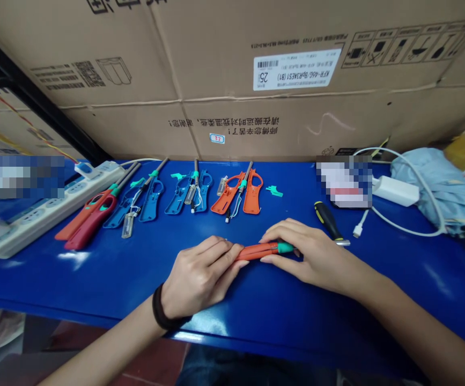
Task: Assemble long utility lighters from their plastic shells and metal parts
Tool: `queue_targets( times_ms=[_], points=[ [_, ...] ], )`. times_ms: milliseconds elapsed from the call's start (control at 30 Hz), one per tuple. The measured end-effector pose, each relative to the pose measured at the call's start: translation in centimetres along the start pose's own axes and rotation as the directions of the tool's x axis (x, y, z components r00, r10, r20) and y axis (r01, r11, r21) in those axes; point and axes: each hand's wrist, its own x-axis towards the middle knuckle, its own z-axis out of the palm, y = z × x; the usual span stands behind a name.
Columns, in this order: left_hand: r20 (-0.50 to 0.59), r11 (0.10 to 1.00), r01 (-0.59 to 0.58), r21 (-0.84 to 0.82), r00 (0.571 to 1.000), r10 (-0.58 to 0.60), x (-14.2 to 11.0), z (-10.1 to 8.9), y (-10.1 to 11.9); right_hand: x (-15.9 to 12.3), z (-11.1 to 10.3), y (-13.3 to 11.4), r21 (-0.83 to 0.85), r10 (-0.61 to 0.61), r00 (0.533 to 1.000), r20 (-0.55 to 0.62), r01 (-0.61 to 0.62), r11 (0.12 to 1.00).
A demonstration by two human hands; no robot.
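Note:
Both my hands hold an orange lighter (pixel 258 251) with a long nozzle and a green collar, low over the blue table. My left hand (pixel 202 273) wraps around its handle end and wears a dark band at the wrist. My right hand (pixel 302 249) pinches the other end near the green collar, hiding most of the nozzle. Beyond them lie opened lighters: orange shell halves (pixel 252 194) with a metal tube and wires, blue shell halves (pixel 203 193), and another blue shell (pixel 152 201) with a clear fuel tank (pixel 128 225). A loose green trigger piece (pixel 274 191) lies to their right.
Two closed lighters, one red (pixel 91 225), lie beside a white power strip (pixel 55 206) at left. A black-and-yellow screwdriver (pixel 326 220), a phone, and a white charger (pixel 396 191) with cable sit at right. A large cardboard box (pixel 216 64) walls the back.

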Motion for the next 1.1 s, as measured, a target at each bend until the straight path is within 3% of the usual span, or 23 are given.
queue_targets(
  times_ms=[233, 400, 633, 867, 1100],
  points=[
    [0.004, 0.997, -0.049, 0.060, 0.999, 0.048, -0.4, -0.5, -0.5, -0.1, -0.9, 0.1, -0.195, 0.049, 0.998, 0.048, -0.038, 0.980],
    [0.024, 0.991, -0.076, 0.107, 0.997, 0.074, -0.6, -1.2, -1.3, -0.4, -0.9, 0.3, -0.042, 0.128, 0.990, 0.063, -0.125, 0.991],
    [-0.008, 0.976, -0.149, 0.158, 0.988, 0.152, -1.3, -1.5, -1.9, 0.0, -1.2, 0.8, -0.009, 0.040, 0.994, 0.105, -0.039, 0.999],
    [-0.012, 0.970, -0.166, 0.179, 0.985, 0.171, -1.1, -1.6, -2.0, 0.1, -1.0, 0.6, 0.049, 0.037, 0.995, 0.098, -0.041, 0.998],
    [-0.039, 0.966, -0.171, 0.193, 0.983, 0.182, -1.5, -1.8, -2.2, -0.1, -1.2, 0.4, 0.142, 0.165, 0.981, 0.097, -0.178, 0.974]
  ],
)
